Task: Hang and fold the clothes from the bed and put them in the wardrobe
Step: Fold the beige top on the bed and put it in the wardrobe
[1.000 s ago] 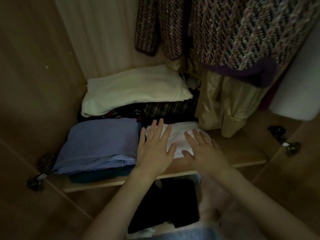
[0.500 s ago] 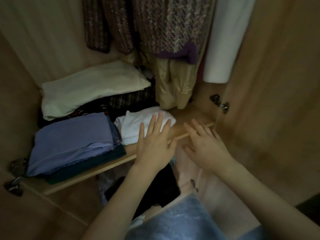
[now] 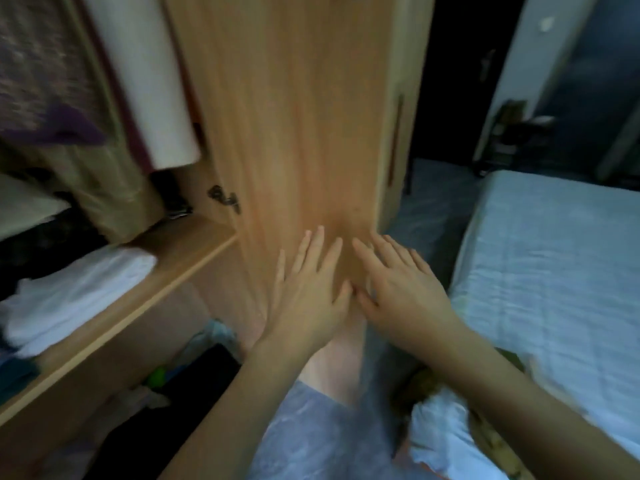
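A folded white garment (image 3: 72, 292) lies on the wooden wardrobe shelf (image 3: 166, 268) at the left, beside darker folded clothes at the frame's edge. My left hand (image 3: 308, 289) and my right hand (image 3: 398, 289) hover side by side in front of the open wardrobe door (image 3: 304, 133), fingers straight and spread, holding nothing. The bed (image 3: 554, 271) with a pale blue sheet lies at the right; no clothes show on the part in view.
Hanging clothes fill the wardrobe's upper left: a purple knitted garment (image 3: 41, 81), a tan one (image 3: 104, 188) and a white one (image 3: 149, 81). Bags and dark items sit under the shelf (image 3: 194, 375). A dark doorway is behind the wardrobe door.
Both hands have come off the folded white garment and away from the shelf. The view has swung right, from the wardrobe's inside to its door and the bed.
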